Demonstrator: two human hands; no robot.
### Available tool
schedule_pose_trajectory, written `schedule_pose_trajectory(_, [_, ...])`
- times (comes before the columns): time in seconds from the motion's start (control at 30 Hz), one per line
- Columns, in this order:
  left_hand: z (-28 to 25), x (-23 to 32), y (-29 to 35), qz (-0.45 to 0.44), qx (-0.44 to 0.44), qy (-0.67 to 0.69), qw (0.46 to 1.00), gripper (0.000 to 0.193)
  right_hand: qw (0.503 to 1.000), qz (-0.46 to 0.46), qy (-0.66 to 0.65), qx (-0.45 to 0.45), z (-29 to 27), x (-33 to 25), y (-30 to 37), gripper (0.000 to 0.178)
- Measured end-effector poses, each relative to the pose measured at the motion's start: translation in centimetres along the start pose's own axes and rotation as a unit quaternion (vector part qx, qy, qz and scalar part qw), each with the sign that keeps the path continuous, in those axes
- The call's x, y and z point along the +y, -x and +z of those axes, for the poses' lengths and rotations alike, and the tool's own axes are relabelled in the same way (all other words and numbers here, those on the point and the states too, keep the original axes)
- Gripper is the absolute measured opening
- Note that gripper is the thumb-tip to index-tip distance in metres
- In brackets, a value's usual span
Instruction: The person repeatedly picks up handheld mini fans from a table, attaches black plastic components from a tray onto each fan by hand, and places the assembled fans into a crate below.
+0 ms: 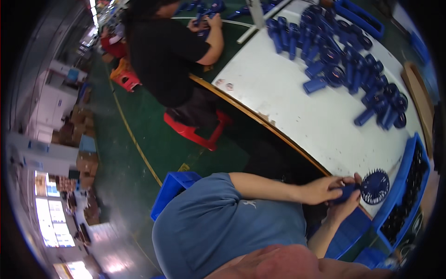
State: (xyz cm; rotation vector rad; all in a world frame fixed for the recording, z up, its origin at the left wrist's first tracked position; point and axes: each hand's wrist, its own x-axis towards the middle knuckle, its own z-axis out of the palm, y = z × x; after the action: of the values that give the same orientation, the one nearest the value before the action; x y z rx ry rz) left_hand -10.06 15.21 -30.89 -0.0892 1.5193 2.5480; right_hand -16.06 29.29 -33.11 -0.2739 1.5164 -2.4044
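Both my hands meet at the near edge of the white table, closed around a dark blue plastic part [344,194]. It looks like a piece of a handheld fan, though my fingers cover much of it. My left hand [320,190] grips it from the left, fingers over its top. From below, my right hand [344,210] wraps its other side. Just right of my fingertips is a round dark blue fan grille [375,186] with radiating ribs; whether it touches the held part I cannot tell.
Many blue handheld fans [334,56] lie heaped across the far side of the white table [288,111]. A blue bin of black parts [404,200] stands at the right. Another blue tray [360,18] sits at the back. At the left, a co-worker [162,56] sits on a red stool [200,135].
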Motion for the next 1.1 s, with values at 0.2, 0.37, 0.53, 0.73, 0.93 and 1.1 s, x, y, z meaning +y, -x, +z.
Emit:
schedule_pose_trajectory(0.2, [-1.0,-1.4,-0.1,-0.003,-0.063,0.009,0.998,0.048,0.978,0.123,-0.075,-0.149,-4.5,-2.1,-0.6,0.083])
schedule_pose_trajectory(0.37, [-1.3,2.0,0.6,-0.008,-0.122,-0.178,0.976,0.062,0.996,0.019,0.024,-0.083,-5.5,-3.3,2.4,0.081])
schedule_pose_trajectory(0.53, [-5.0,0.7,0.1,0.007,-0.072,-0.202,0.977,0.054,0.983,-0.071,0.165,0.043,-13.5,-3.3,6.6,0.065])
schedule_pose_trajectory(0.73, [-9.1,3.7,0.1,-0.003,0.035,-0.123,0.992,0.047,0.740,0.095,0.579,0.329,-28.2,7.4,13.3,0.022])
schedule_pose_trajectory(0.93, [-12.4,5.9,-0.2,0.063,0.114,-0.173,0.976,0.045,0.758,0.434,0.348,0.342,-36.7,19.7,16.2,0.017])
schedule_pose_trajectory(1.1, [-13.5,8.8,0.7,0.101,0.204,-0.305,0.925,0.042,0.777,0.463,0.328,0.271,-38.3,21.8,16.3,0.042])
